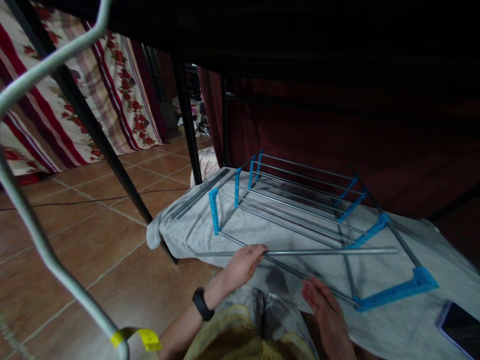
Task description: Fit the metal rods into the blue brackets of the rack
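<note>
While L hand grips a thin grey metal rod off-ctr & R hand is open, rod's longer, unsupported end could dip, hitting the blue-and-grey metal rack.

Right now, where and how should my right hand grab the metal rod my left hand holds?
Take the metal rod right of your left hand, probably from the near side, fingers wrapping around it. It is thin and straight, lies crosswise before you, and your open right hand is on that side.
</note>
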`<control>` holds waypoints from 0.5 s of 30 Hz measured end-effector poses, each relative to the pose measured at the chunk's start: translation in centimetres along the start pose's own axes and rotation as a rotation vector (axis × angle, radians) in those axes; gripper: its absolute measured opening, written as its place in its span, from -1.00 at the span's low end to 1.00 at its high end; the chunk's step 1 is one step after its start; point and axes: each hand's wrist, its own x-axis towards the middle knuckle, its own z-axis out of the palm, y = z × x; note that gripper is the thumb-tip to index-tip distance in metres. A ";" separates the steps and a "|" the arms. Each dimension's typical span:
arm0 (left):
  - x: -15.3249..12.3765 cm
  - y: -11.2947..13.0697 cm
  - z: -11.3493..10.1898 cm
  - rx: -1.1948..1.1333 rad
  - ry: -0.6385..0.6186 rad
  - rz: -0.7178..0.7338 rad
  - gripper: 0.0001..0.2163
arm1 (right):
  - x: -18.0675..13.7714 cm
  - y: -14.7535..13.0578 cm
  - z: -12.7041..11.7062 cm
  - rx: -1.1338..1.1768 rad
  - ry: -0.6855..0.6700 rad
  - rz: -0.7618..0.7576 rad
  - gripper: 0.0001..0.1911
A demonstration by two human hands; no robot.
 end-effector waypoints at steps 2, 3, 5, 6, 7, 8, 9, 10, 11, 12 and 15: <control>-0.2 -0.5 0.4 0.094 -0.076 0.027 -0.74 | 0.2 -0.6 -0.9 0.059 0.038 -0.092 -0.52; -0.2 -0.7 0.7 0.139 -0.114 0.038 -0.74 | 0.4 -0.6 -1.4 0.084 0.038 -0.125 -0.53; -0.4 -1.0 1.1 0.220 -0.178 0.066 -0.73 | 0.9 -0.2 -2.8 0.120 0.020 -0.158 -0.52; -0.4 -1.2 1.4 0.250 -0.202 0.083 -0.72 | 1.3 0.2 -3.6 0.132 0.004 -0.153 -0.50; -0.4 -1.3 1.6 0.275 -0.221 0.100 -0.73 | 1.6 0.7 -4.4 0.136 -0.009 -0.137 -0.49; -0.4 -1.5 1.9 0.296 -0.235 0.116 -0.73 | 2.0 1.2 -5.2 0.140 -0.012 -0.119 -0.48; -0.4 -1.7 2.2 0.315 -0.247 0.135 -0.73 | 2.4 1.7 -5.9 0.142 0.001 -0.109 -0.49; -0.3 -1.9 2.5 0.332 -0.257 0.155 -0.74 | 2.9 2.1 -6.7 0.138 0.021 -0.108 -0.50; -0.2 -2.2 2.8 0.353 -0.264 0.176 -0.74 | 3.3 2.6 -7.5 0.125 0.043 -0.115 -0.52; -0.1 -2.5 3.1 0.377 -0.267 0.194 -0.73 | 3.7 3.0 -8.2 0.105 0.062 -0.129 -0.55; 0.1 -3.3 3.7 0.451 -0.273 0.213 -0.73 | 5.1 4.1 -10.7 0.056 0.064 -0.147 -0.58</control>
